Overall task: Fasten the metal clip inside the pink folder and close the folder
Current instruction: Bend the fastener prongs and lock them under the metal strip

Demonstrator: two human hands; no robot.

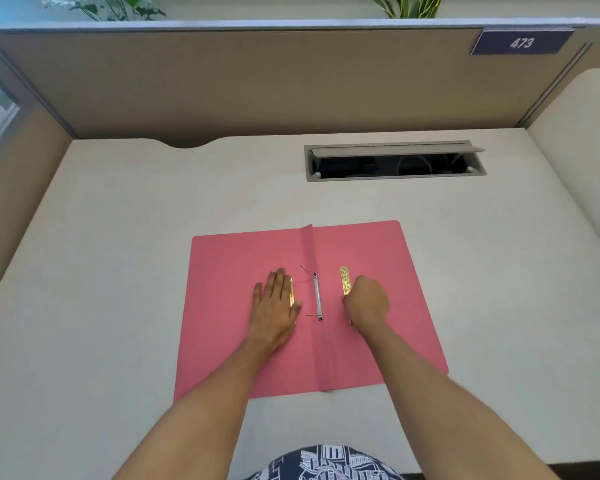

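A pink folder point(388, 271) lies spread flat on the white desk, its spine running front to back. At the spine sits a pale fastener strip point(317, 296) with two thin prongs sticking out to the left. A gold metal clip bar point(344, 279) lies on the right leaf; my right hand point(368, 301) is curled over its near end, fingers closed on it. My left hand point(276, 301) rests flat, fingers together, on the left leaf, and a second gold bar point(292, 292) peeks out from under its fingers.
An open cable tray slot point(394, 162) is set into the desk behind the folder. Beige partition walls point(257, 81) enclose the desk at the back and left, with a "473" sign point(522, 42) at top right. A cream panel point(582, 140) stands at the right.
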